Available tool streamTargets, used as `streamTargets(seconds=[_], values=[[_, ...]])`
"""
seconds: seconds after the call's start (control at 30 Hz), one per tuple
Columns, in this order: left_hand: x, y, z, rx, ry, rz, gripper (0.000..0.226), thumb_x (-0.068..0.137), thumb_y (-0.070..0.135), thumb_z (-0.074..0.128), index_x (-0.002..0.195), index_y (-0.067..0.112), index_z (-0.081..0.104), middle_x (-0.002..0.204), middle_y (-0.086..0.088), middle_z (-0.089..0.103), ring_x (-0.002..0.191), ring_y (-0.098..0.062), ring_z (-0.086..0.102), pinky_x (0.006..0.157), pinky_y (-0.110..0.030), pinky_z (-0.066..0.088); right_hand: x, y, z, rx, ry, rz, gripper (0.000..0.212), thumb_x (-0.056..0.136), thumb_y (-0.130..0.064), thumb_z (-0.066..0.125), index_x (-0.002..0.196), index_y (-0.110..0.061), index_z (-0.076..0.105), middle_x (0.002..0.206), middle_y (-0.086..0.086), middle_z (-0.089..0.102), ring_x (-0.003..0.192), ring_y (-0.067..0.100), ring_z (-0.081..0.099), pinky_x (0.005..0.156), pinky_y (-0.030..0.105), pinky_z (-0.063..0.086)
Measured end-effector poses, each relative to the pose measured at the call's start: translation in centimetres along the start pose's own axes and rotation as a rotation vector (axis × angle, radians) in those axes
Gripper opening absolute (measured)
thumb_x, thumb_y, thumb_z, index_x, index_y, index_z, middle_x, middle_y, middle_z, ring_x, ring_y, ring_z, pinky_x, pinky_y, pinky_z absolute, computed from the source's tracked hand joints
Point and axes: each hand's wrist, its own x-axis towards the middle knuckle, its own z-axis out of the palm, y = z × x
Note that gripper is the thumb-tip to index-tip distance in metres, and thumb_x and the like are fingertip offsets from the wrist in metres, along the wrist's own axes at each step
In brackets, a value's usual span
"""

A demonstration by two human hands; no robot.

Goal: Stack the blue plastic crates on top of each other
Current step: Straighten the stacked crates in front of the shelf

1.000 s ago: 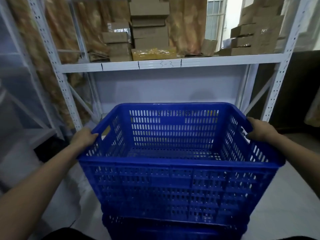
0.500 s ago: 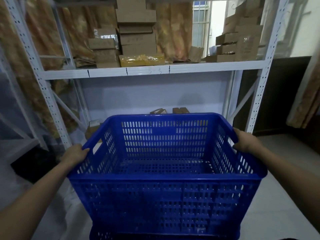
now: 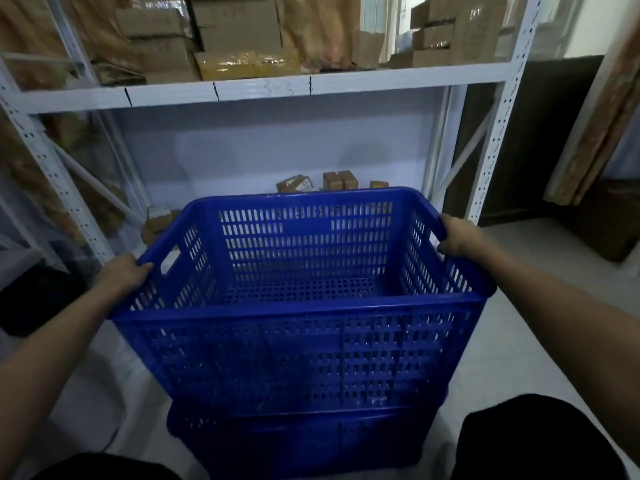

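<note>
A large blue perforated plastic crate [image 3: 298, 348] fills the middle of the head view, empty inside. My left hand [image 3: 121, 275] grips its left rim beside the handle slot. My right hand [image 3: 457, 237] grips the right rim. Its base sits down inside a second blue crate [image 3: 304, 445] on the floor below, of which only the upper rim and front wall show. Whether the top crate rests fully in the lower one I cannot tell.
A white metal shelving rack [image 3: 263, 90] stands right behind the crates, loaded with cardboard boxes [image 3: 239, 32]. Small boxes [image 3: 339, 180] lie on the floor under the shelf. My dark-clothed knees [image 3: 533, 441] flank the lower crate. Pale floor [image 3: 540, 278] lies to the right.
The held crate has come down lower in view, sinking into the crate beneath. Both hands kept their grip on the rims. The view tilted, showing my knees.
</note>
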Motion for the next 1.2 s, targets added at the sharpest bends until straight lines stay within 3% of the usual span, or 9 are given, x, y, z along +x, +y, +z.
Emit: streamTargets(seconds=[0.37,0.9,1.1,1.2], values=[[0.6,0.7,-0.7,-0.011,0.002,0.009,0.039,0.098,0.028,0.049,0.089,-0.007,0.062,0.083,-0.025,0.063,0.072,-0.035,0.06,0.067,-0.041,0.046,1.1,-0.1,-0.3,0.008,0.019,-0.002,0.045,0.079,-0.012,0.067,0.122,-0.012,0.053,0.107,0.015,0.067,0.096,0.034,0.066,0.087,0.05,0.055],[-0.4,-0.2,0.3,-0.054,-0.022,-0.055,0.039,0.097,0.025,0.05,0.102,-0.011,0.061,0.101,-0.03,0.065,0.091,-0.043,0.064,0.082,-0.048,0.051,1.6,-0.3,0.6,-0.013,-0.005,-0.024,0.052,0.08,-0.013,0.067,0.129,-0.011,0.048,0.116,0.017,0.065,0.101,0.036,0.064,0.089,0.05,0.054],[-0.5,-0.8,0.1,-0.072,-0.069,-0.074,0.039,0.096,0.026,0.051,0.1,-0.011,0.062,0.101,-0.03,0.066,0.087,-0.043,0.064,0.08,-0.049,0.052,1.3,0.2,0.5,-0.024,-0.009,-0.018,0.059,0.081,-0.01,0.067,0.135,-0.012,0.045,0.12,0.018,0.064,0.105,0.036,0.063,0.087,0.046,0.053],[-0.6,-0.6,0.2,-0.065,-0.086,-0.079,0.038,0.095,0.02,0.053,0.109,-0.015,0.06,0.111,-0.034,0.063,0.101,-0.047,0.062,0.089,-0.051,0.049,1.2,0.3,0.4,-0.04,-0.018,-0.014,0.061,0.08,-0.011,0.068,0.137,-0.013,0.043,0.12,0.018,0.064,0.105,0.036,0.063,0.087,0.047,0.053]])
